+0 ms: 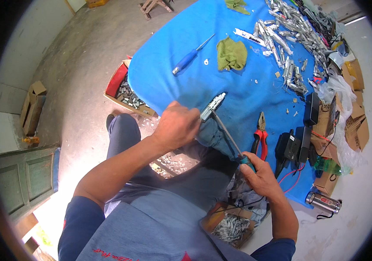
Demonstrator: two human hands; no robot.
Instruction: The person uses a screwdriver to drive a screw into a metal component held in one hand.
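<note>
The person's left hand is curling nearly closed at the near end of a slim silver metal piece, its fingers seeming to pinch that end, though the grip itself is partly hidden. The piece is lying near the table's edge on the blue cloth, its free end pointing toward one o'clock. From five o'clock, the right hand is closing firmly around the handle of a teal screwdriver, whose shaft is slanting up toward eleven o'clock and whose tip is apparently meeting the side of the piece.

The step appears to be prying or pressing with that tip. Doing it well is probably a matter of bracing the piece flat against the table, seating the tip before adding force, and levering in small nudges. The left fingers are sitting close to the tip, so a slip could be reaching them; keeping them behind its line is looking wiser.

At four o'clock from the piece, red-handled pliers are lying within reach, perhaps suiting a tighter grip. A blue screwdriver is resting at eleven o'clock.
</note>
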